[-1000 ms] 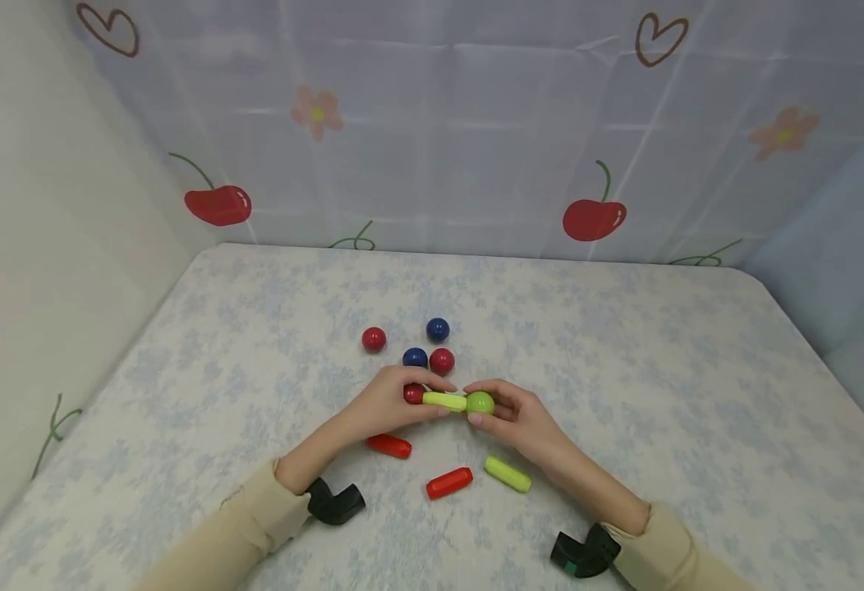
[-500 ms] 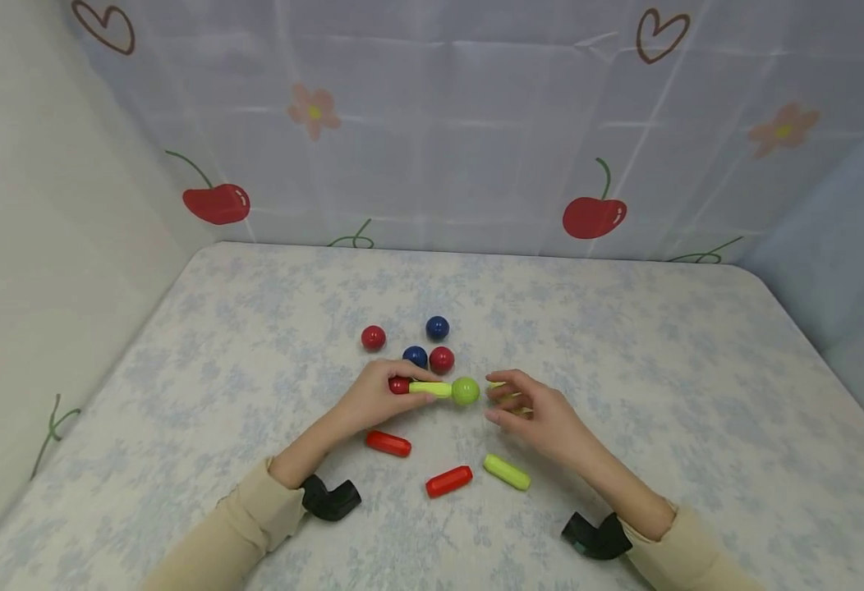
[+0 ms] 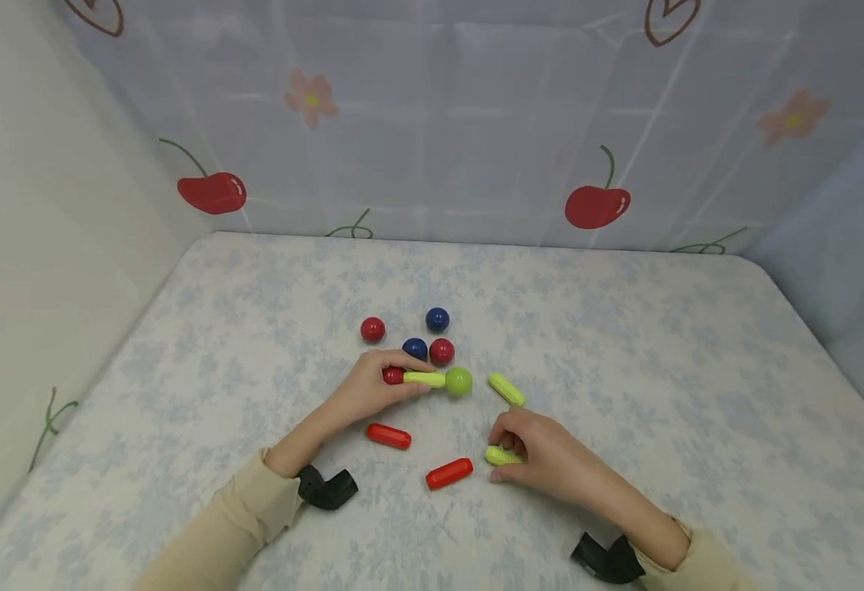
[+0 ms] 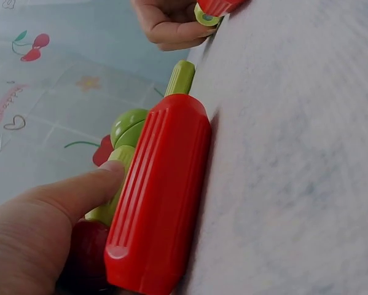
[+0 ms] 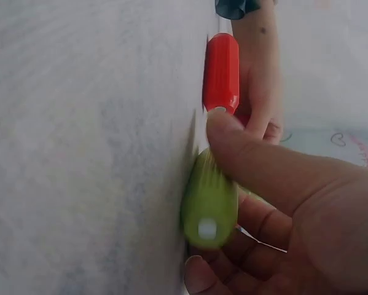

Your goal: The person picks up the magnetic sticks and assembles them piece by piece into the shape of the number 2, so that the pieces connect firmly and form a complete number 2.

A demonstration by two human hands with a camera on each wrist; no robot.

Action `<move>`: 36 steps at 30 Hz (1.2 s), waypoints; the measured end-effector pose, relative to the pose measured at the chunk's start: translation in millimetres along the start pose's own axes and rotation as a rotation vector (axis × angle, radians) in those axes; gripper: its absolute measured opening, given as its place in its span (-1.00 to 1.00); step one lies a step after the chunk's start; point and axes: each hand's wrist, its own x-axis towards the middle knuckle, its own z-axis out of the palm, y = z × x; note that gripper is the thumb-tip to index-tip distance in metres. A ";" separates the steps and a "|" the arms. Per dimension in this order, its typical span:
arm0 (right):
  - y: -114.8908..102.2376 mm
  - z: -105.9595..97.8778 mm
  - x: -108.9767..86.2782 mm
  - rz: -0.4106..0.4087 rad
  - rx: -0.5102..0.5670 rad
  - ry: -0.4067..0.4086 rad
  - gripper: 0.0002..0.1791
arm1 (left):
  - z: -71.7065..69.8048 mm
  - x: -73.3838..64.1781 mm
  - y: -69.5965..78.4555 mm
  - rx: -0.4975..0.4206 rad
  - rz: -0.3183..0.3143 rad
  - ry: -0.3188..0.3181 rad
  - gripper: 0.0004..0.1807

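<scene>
My left hand (image 3: pixel 374 384) pinches a yellow-green toy stick (image 3: pixel 424 378) between thumb and fingers. A red ball (image 3: pixel 392 375) sits at the stick's left end, and a green ball (image 3: pixel 458 381) at its right end. To the right, my right hand (image 3: pixel 550 455) has its thumb and curled fingers about a second yellow-green stick (image 3: pixel 502 455); in the right wrist view this stick (image 5: pixel 209 203) shows a pale round spot on its near end. A third yellow-green stick (image 3: pixel 507 389) lies on the table just beyond my right hand.
Two red sticks (image 3: pixel 388 436) lie between the hands, one large in the left wrist view. Behind the left hand rest loose balls: two red (image 3: pixel 373 330) and two blue (image 3: pixel 437 319). A patterned cloth covers the table (image 3: pixel 624 328), with a curtain (image 3: pixel 432 123) behind.
My right hand let go of the green ball, went right past the farther green stick, then came down to the nearer one. My left hand carried the joined stick and balls slightly left and away.
</scene>
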 end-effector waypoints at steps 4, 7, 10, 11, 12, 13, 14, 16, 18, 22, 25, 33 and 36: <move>-0.9 -1.5 2.0 -0.008 -0.023 0.015 -0.76 | -2.7 2.0 0.8 -0.004 -0.005 -0.001 -0.73; -0.1 -1.7 3.8 0.000 0.002 0.013 -0.81 | -3.8 2.2 0.3 0.000 -0.018 -0.005 -0.73; 2.3 -1.5 7.1 0.013 0.060 0.025 -0.84 | -4.6 1.8 1.1 -0.005 -0.031 -0.004 -0.74; 3.2 -1.3 8.6 0.019 0.089 0.033 -0.85 | -4.4 1.8 1.0 -0.006 -0.034 -0.003 -0.74; 4.0 -1.1 10.3 0.030 0.120 0.042 -0.86 | -4.2 1.9 1.0 -0.006 -0.037 -0.003 -0.75; 4.7 -0.9 12.2 0.043 0.151 0.051 -0.85 | -3.9 2.0 1.1 -0.008 -0.040 -0.003 -0.75; 5.2 -0.7 14.3 0.061 0.187 0.059 -0.85 | -3.5 2.1 1.1 -0.010 -0.043 -0.004 -0.75; 6.3 -0.3 18.2 0.100 0.274 0.066 -0.82 | -2.8 2.0 1.8 -0.019 -0.044 -0.006 -0.75; 7.6 -0.1 21.7 0.149 0.364 0.062 -0.78 | -2.1 1.8 2.1 -0.023 -0.044 -0.007 -0.76; 10.7 0.0 26.5 0.193 0.577 0.037 -0.68 | -1.1 1.4 1.9 -0.028 -0.036 -0.003 -0.75; 11.8 1.0 29.3 0.210 0.728 0.007 -0.64 | -1.0 1.5 2.5 -0.037 -0.032 0.004 -0.74; 12.2 4.3 39.3 0.275 0.973 -0.085 -0.56 | -0.9 2.1 3.6 -0.060 -0.028 0.002 -0.74; 13.8 3.6 41.5 0.279 1.006 -0.107 -0.56 | -0.9 3.3 2.9 -0.060 -0.017 -0.005 -0.74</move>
